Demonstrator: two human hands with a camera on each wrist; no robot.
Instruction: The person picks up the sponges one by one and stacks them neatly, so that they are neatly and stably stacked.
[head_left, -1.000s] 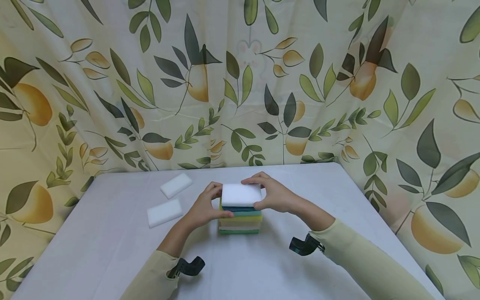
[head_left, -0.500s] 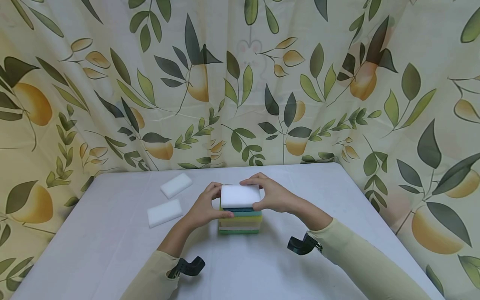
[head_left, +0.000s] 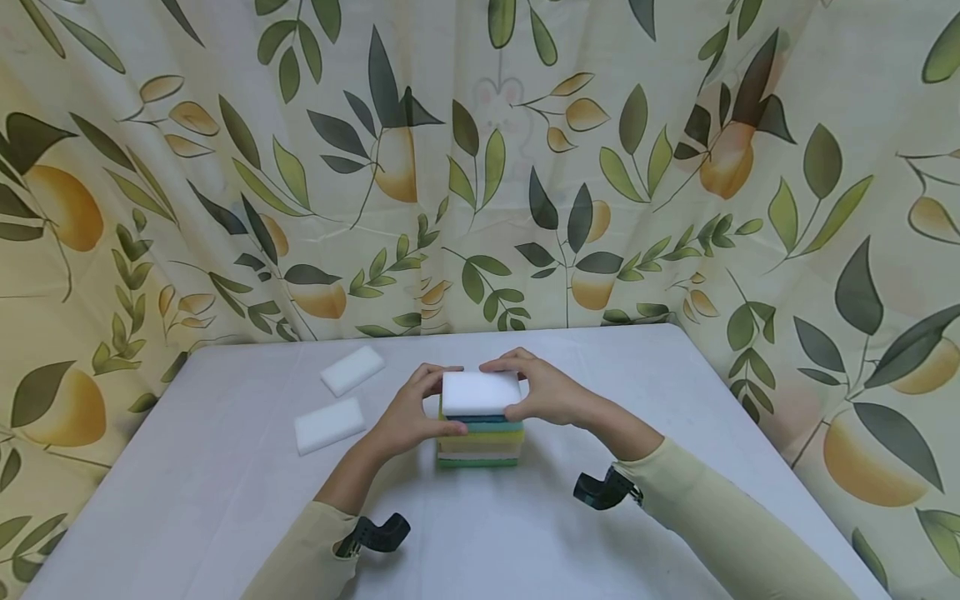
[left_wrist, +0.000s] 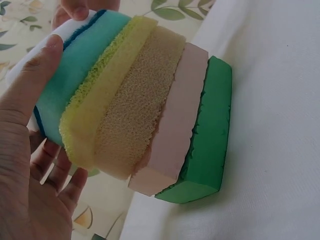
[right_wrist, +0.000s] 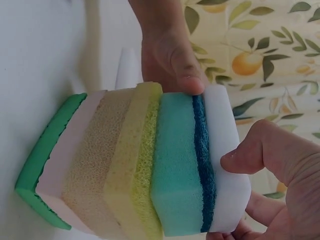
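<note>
A stack of sponges stands in the middle of the table. From the bottom up, the right wrist view shows a green sponge [right_wrist: 42,170], a pink one [right_wrist: 65,160], a beige one [right_wrist: 95,155], a yellow one [right_wrist: 132,170], a teal one with a dark blue scouring layer [right_wrist: 175,165], and a white sponge [right_wrist: 227,190] on top. My left hand [head_left: 412,412] holds the teal sponge from the left, thumb in front and fingers behind. My right hand [head_left: 551,389] pinches the white sponge at its right side, thumb in front, fingers at the back edge.
Two more white sponges [head_left: 330,426] [head_left: 352,371] lie flat to the left of the stack. White cloth covers the table [head_left: 225,467]. A curtain [head_left: 495,167] printed with fruit and leaves hangs behind the far edge.
The right hand and the white sponge have shifted slightly left and down onto the stack. My left hand stays in place, and the lower sponges look unmoved.
</note>
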